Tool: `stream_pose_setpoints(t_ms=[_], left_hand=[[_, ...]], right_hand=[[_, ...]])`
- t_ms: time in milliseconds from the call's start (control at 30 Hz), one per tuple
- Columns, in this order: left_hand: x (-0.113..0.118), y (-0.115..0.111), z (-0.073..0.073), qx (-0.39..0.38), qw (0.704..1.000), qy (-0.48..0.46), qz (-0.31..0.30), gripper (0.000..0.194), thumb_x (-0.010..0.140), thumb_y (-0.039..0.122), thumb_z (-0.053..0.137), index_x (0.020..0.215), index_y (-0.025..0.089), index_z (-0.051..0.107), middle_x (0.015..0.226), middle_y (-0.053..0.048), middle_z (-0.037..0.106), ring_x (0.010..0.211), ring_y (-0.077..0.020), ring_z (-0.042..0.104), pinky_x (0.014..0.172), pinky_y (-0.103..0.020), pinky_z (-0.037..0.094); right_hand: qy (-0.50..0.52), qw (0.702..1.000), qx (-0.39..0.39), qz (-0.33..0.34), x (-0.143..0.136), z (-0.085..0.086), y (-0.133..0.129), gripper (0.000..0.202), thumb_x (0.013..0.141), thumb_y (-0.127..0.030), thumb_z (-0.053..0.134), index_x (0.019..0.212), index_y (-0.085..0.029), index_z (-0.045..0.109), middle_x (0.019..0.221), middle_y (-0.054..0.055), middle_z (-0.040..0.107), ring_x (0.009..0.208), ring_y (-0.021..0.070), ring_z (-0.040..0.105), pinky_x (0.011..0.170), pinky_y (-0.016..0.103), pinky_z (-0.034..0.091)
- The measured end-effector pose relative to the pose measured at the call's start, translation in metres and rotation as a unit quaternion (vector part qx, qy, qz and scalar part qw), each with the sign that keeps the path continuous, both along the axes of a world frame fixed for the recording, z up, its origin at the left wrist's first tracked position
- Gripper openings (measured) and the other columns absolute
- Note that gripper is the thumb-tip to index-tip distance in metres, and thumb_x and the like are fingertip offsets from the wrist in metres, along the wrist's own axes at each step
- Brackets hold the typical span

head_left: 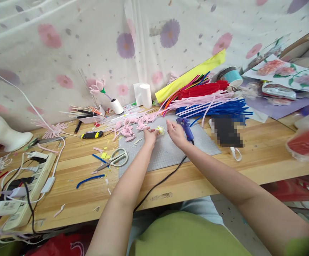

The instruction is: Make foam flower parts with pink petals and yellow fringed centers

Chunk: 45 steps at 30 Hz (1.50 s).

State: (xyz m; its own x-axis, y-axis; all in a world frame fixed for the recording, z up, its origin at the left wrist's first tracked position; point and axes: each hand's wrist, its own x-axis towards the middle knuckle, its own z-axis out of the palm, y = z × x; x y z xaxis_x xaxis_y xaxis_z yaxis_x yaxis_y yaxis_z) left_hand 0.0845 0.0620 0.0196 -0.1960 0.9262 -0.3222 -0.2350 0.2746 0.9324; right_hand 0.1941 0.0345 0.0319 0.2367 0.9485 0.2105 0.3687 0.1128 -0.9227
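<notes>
My left hand [150, 136] is over the grey cutting mat [160, 160], its fingers pinched on a small yellow-and-white fringed flower centre [160, 129]. Just to the right, my right hand [175, 133] has its fingers curled together; whatever they hold, if anything, is hidden. Beside that hand lies a blue glue gun [185, 128], its black cord running toward the table's front edge. Pink pipe-cleaner petals [128, 131] are heaped on the mat's back left, behind my left hand. Scissors [114, 158] with pale handles rest at the mat's left edge.
Bundles of red [204, 90] and blue pipe cleaners [215, 110] are piled at the back right. A pixelated dark object [227, 131] lies right of the mat. At the left are a power strip [32, 192] with tangled cables and a black-and-yellow cutter [91, 135].
</notes>
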Motion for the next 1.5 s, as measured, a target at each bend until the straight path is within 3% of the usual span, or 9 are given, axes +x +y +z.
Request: stream_pose_setpoints(t_ms=[167,267,500,700,833,1000,1233,1400,1500], left_hand=[[0.020,0.034,-0.009,0.028,0.999,0.016,0.023,0.046,0.069,-0.001,0.062,0.104,0.017,0.040,0.081,0.002,0.052,0.061,-0.0072,0.056,0.069,-0.026,0.050],[0.026,0.045,-0.018,0.057,0.990,0.126,0.003,0.049,0.069,0.003,0.064,0.111,0.014,0.041,0.087,-0.002,0.055,0.068,-0.0105,0.058,0.074,-0.029,0.050],[0.015,0.028,-0.020,0.208,0.933,0.293,-0.030,0.044,0.074,0.013,0.064,0.114,0.017,0.047,0.108,-0.010,0.059,0.102,-0.0172,0.057,0.090,-0.032,0.045],[-0.029,-0.004,-0.005,0.245,0.892,0.378,-0.033,0.011,0.080,0.022,0.058,0.090,0.017,0.057,0.083,-0.004,0.062,0.075,-0.0140,0.059,0.075,-0.028,0.046],[-0.080,-0.024,0.000,0.212,0.853,0.474,-0.057,0.012,0.082,0.029,0.056,0.084,0.018,0.060,0.074,-0.002,0.061,0.072,-0.0153,0.057,0.074,-0.029,0.044],[-0.123,-0.035,-0.002,0.183,0.772,0.590,-0.153,0.028,0.072,0.014,0.064,0.099,0.016,0.062,0.103,-0.009,0.063,0.094,-0.0203,0.058,0.087,-0.035,0.043],[-0.109,-0.030,-0.009,0.156,0.737,0.636,-0.168,0.025,0.082,0.009,0.044,0.098,0.016,0.062,0.100,-0.012,0.064,0.099,-0.0237,0.058,0.087,-0.037,0.044],[-0.100,-0.019,-0.006,0.167,0.746,0.625,-0.159,0.029,0.083,0.011,0.044,0.109,0.016,0.055,0.099,-0.010,0.065,0.098,-0.0229,0.058,0.086,-0.035,0.044],[-0.092,-0.007,-0.001,0.187,0.716,0.644,-0.193,0.030,0.084,0.011,0.041,0.111,0.015,0.055,0.104,-0.009,0.064,0.100,-0.0223,0.056,0.088,-0.034,0.042]], right_hand=[[-0.058,0.996,-0.047,0.044,0.010,-0.009,-0.012,0.042,0.085,-0.053,0.033,0.056,-0.022,0.035,0.054,-0.001,0.038,0.054,0.0143,0.038,0.055,0.028,0.025],[-0.082,0.993,-0.058,0.065,0.013,-0.014,-0.013,0.041,0.084,-0.051,0.035,0.056,-0.022,0.034,0.053,-0.001,0.039,0.054,0.0140,0.039,0.055,0.028,0.025],[-0.124,0.990,-0.054,0.042,0.011,-0.032,-0.014,0.040,0.084,-0.050,0.031,0.056,-0.022,0.033,0.052,-0.001,0.041,0.054,0.0136,0.037,0.054,0.027,0.023],[-0.126,0.991,-0.043,0.023,0.008,-0.037,-0.020,0.033,0.083,-0.047,0.038,0.062,-0.021,0.038,0.057,-0.002,0.044,0.055,0.0132,0.039,0.055,0.026,0.025],[-0.127,0.990,-0.047,0.023,0.009,-0.037,-0.020,0.031,0.083,-0.045,0.039,0.063,-0.021,0.040,0.056,-0.002,0.045,0.055,0.0132,0.040,0.055,0.026,0.026],[-0.147,0.988,-0.042,0.023,0.009,-0.038,-0.019,0.031,0.083,-0.044,0.039,0.062,-0.022,0.038,0.056,-0.001,0.045,0.055,0.0134,0.040,0.054,0.027,0.025],[-0.153,0.988,-0.028,0.020,0.009,-0.038,-0.020,0.031,0.083,-0.043,0.040,0.061,-0.021,0.039,0.056,-0.001,0.045,0.055,0.0133,0.040,0.054,0.027,0.026],[-0.138,0.990,-0.035,0.020,0.009,-0.036,-0.022,0.031,0.083,-0.044,0.040,0.061,-0.022,0.038,0.056,-0.002,0.043,0.055,0.0131,0.038,0.055,0.027,0.025],[-0.132,0.990,-0.036,0.022,0.009,-0.036,-0.022,0.032,0.083,-0.045,0.040,0.061,-0.022,0.037,0.056,-0.002,0.042,0.055,0.0132,0.039,0.055,0.027,0.026]])
